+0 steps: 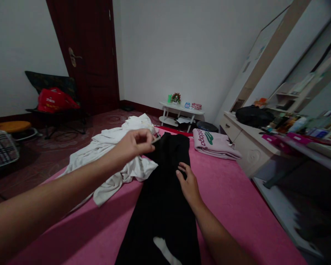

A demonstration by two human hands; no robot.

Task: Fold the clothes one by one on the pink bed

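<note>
Soft black garment lies long and flat down the fuzzy pink bed. Left hand pinches its top edge, fingertips closed tight. Right hand rests open, palm down on the cloth. Crumpled white fabric crowds the left side, with a folded pink sweatshirt beyond.

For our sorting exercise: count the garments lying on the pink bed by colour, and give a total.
black garment: 1
white garment: 1
pink sweatshirt: 1
Total: 3
</note>
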